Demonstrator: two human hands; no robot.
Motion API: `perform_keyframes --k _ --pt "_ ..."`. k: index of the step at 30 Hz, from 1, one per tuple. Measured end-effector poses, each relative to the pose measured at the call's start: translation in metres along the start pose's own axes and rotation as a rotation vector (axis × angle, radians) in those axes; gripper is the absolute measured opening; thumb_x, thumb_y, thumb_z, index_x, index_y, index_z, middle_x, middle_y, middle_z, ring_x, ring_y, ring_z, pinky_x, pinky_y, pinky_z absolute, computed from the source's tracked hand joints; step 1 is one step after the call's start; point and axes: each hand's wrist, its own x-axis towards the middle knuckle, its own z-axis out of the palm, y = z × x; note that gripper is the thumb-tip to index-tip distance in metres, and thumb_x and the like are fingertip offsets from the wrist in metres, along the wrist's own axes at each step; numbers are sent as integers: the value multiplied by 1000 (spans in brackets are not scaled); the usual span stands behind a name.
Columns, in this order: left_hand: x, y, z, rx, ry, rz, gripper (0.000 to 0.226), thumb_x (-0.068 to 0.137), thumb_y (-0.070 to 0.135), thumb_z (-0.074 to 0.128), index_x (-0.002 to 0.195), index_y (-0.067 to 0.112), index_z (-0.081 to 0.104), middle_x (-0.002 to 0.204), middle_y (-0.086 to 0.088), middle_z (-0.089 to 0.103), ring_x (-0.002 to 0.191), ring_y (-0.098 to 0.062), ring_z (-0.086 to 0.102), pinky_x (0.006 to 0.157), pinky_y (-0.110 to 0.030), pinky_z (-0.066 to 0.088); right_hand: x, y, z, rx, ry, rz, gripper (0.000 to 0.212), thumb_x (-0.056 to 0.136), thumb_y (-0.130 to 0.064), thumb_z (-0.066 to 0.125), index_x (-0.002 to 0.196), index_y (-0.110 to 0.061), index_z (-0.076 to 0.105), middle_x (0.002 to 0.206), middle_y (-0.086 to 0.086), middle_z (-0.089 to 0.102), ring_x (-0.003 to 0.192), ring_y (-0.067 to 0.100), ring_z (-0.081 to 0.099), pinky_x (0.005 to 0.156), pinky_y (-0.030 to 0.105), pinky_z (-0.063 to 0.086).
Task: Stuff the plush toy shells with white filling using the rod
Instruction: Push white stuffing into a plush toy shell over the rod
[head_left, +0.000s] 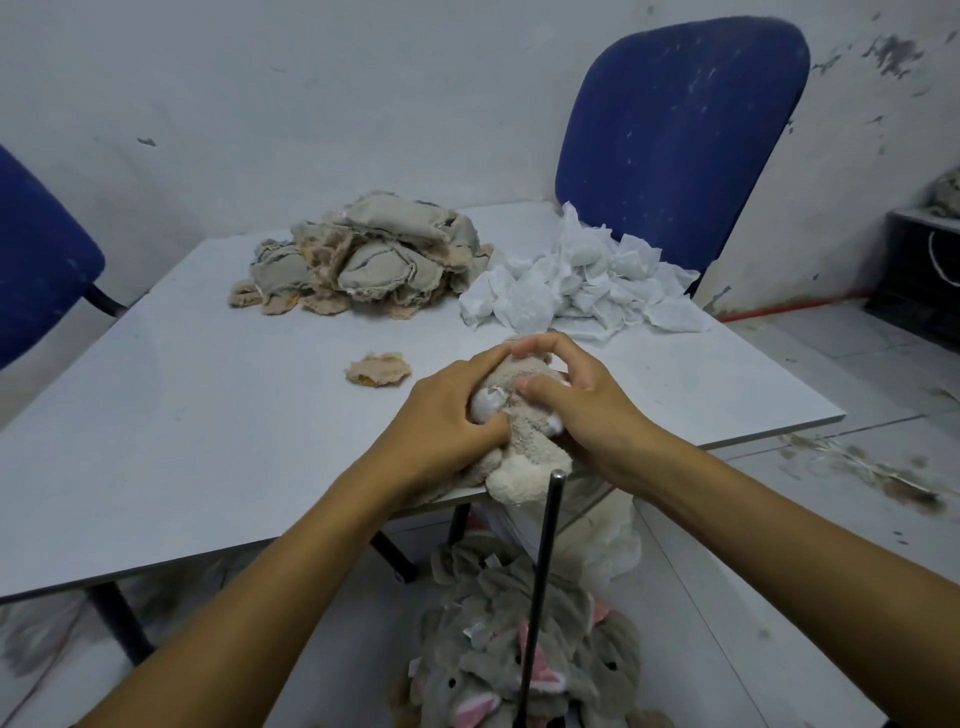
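Both hands (519, 410) clutch a plush shell (524, 457) at the white table (182, 441) edge, blue chairs (675, 130) against scuffed walls.

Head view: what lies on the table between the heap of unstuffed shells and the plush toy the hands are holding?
One small tan fabric scrap lies on the table; otherwise that stretch is bare.

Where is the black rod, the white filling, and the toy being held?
rod (543, 571), head view, middle of its shaft.
white filling (576, 283), head view, middle of the pile.
plush toy (524, 457), head view, its cream body.
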Motion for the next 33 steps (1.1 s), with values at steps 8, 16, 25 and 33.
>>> perform_keyframes --k 8,16,25,33 --pt "2 3 10 129 148 -78 30 98 31 49 128 33 54 90 4 68 85 -15 61 73 -34 49 2 -5 3 64 -112 34 20 98 -1 51 108 -14 63 85 11 68 69 15 63 63 29 54" --pt "-2 1 6 110 150 -45 41 89 23 59 126 36 53 88 6 69 82 -9 62 71 -28 49 1 -5 3 138 -115 75 21 99 0 48 108 -12 63 90 14 67 70 16 64 61 27 54" --pt "2 -5 -1 8 7 -64 55 83 21 62 127 49 46 84 13 65 77 -1 58 64 -17 42 1 -1 2 126 -69 53 23 97 0 50 99 -16 66 93 15 68 74 19 65 61 29 55" --pt "0 -8 8 10 168 -122 18 93 30 54 109 36 59 82 11 65 76 1 58 59 -11 39 3 -2 2 144 -102 66 26 99 -1 44 107 -16 64 90 15 67 80 22 64 69 33 55"
